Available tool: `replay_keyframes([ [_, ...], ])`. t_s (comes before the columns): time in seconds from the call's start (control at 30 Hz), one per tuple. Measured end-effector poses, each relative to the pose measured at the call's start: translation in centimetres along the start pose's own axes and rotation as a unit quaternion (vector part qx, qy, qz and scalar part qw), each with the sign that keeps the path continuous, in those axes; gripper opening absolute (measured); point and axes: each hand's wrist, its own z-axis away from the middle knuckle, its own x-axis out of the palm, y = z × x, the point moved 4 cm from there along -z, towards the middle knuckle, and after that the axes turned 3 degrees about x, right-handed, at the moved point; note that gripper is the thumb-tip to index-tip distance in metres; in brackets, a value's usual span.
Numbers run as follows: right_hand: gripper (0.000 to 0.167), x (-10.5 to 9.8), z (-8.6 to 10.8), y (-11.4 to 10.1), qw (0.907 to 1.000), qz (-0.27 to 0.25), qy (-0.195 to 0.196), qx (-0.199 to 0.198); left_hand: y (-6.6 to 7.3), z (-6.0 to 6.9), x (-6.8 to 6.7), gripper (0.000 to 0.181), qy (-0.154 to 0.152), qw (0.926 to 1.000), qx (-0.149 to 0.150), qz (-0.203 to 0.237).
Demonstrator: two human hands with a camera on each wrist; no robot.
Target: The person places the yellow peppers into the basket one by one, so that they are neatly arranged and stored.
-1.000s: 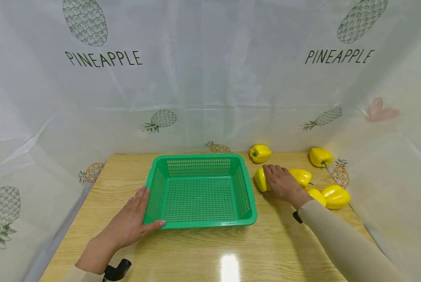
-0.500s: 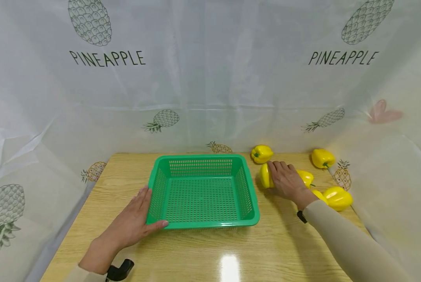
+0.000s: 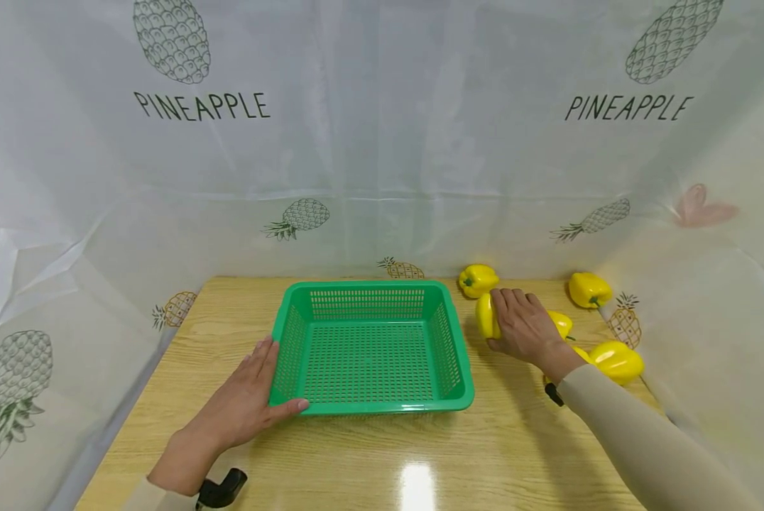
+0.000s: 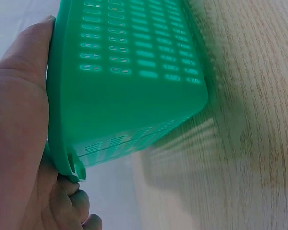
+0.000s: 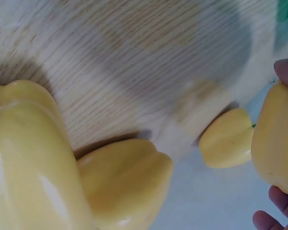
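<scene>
In the head view my left hand (image 3: 238, 401) rests at the near left corner of a green plastic basket (image 3: 372, 408). Its thumb lies along the front rim and its fingers lie straight against the left side. To the right of the basket, my right hand (image 3: 525, 326) grips a yellow bell pepper (image 3: 487, 316). The right wrist view has this pepper between thumb and fingers; whether it touches the table cannot be told. Another bell pepper (image 3: 562, 324) is partly hidden behind the right hand, and one more (image 3: 580, 353) shows beside the right wrist.
Single bell peppers lie at the back, one near the basket (image 3: 478, 281) and one in the far right corner (image 3: 590, 290). A large bell pepper (image 3: 617, 362) sits by the right table edge. Pineapple-printed sheeting (image 3: 382, 142) encloses the wooden table (image 3: 344, 461) at back and sides.
My right hand has moved a little right and up in the view with the bell pepper, widening its gap from the basket. The left hand stays at the basket. The whole view has shifted slightly.
</scene>
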Motion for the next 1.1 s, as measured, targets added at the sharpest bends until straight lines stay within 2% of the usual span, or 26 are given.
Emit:
replay_keyframes([
  [0.53, 0.106, -2.7, -0.9, -0.4, 0.9983, -0.002, 0.054, -0.021, -0.4, -0.4, 0.4, 0.127, -0.001, 1.0000, -0.001, 0.001],
  [0.67, 0.103, -4.0, -1.3, -0.3, 0.9961, 0.000, 0.083, -0.030, -0.2, -0.4, 0.4, 0.128, -0.001, 1.0000, 0.000, 0.001],
  [0.83, 0.098, -5.9, -2.8, -0.5, 0.9935, 0.005, 0.107, -0.038, 0.2, -0.4, 0.4, 0.129, 0.000, 1.0000, 0.000, -0.008],
  [1.1, 0.100, -9.5, -6.1, -2.7, 0.9950, 0.002, 0.085, -0.052, 0.6, -0.4, 0.3, 0.127, 0.004, 0.9991, 0.012, -0.040],
])
